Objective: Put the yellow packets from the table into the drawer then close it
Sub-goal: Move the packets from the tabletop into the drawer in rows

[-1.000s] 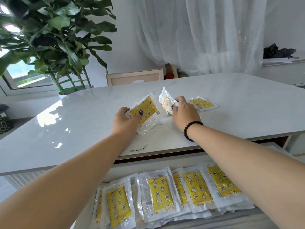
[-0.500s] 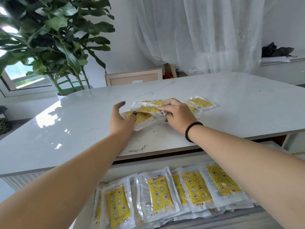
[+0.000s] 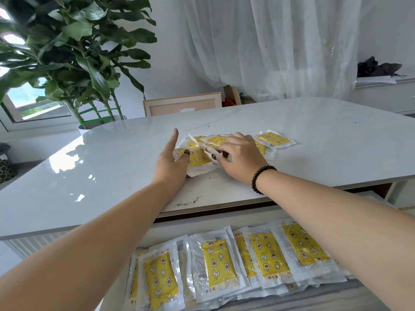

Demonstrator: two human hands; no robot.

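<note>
Several yellow packets in clear wrappers lie in a loose overlapping pile on the white marble table; one more packet lies flat at the pile's right end. My left hand rests at the pile's left edge, thumb pressing the front packet, index finger raised, other fingers apart. My right hand lies over the pile's middle and pinches a packet's clear edge between thumb and fingers. Below the table edge, the open drawer holds a row of several yellow packets.
A large leafy potted plant stands beyond the table's far left corner. A wooden-framed chair back rises behind the table, with white curtains beyond. A dark object lies on a white cabinet at the far right.
The packets that both hands held tilted up a second ago now lie flat in the pile. My left hand has let go and spread its fingers; my right hand has moved over the pile.
</note>
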